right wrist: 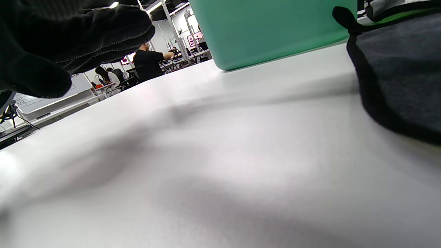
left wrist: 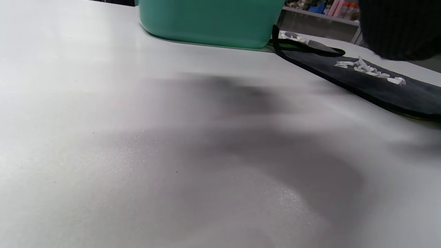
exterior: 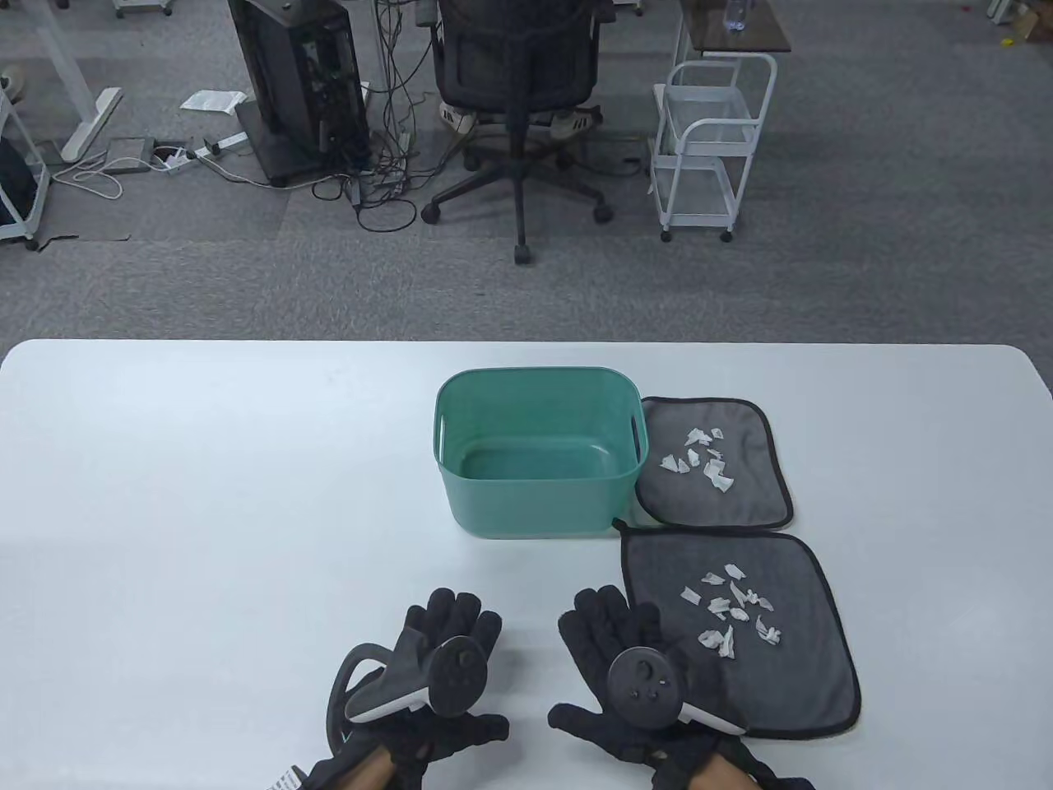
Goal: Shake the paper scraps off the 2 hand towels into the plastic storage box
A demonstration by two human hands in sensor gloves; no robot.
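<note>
A green plastic storage box [exterior: 539, 451] stands empty on the white table [exterior: 206, 494]. Two grey hand towels with black edging lie flat to its right: the far towel [exterior: 724, 502] and the near towel [exterior: 790, 683]. White paper scraps lie on the far one [exterior: 699, 459] and on the near one [exterior: 735, 613]. My left hand [exterior: 448, 629] and right hand [exterior: 609, 634] lie flat near the front edge, fingers straight, holding nothing. The right hand sits just left of the near towel. The box [left wrist: 206, 20] and near towel [left wrist: 379, 86] show in the left wrist view; box [right wrist: 275, 27] and towel [right wrist: 403, 75] in the right wrist view.
Beyond the table's far edge are an office chair [exterior: 518, 74], a white wire cart [exterior: 712, 148], a computer tower [exterior: 296, 82] and floor cables. A person [right wrist: 148, 63] stands at distant desks in the right wrist view. Bare tabletop spreads left of the box.
</note>
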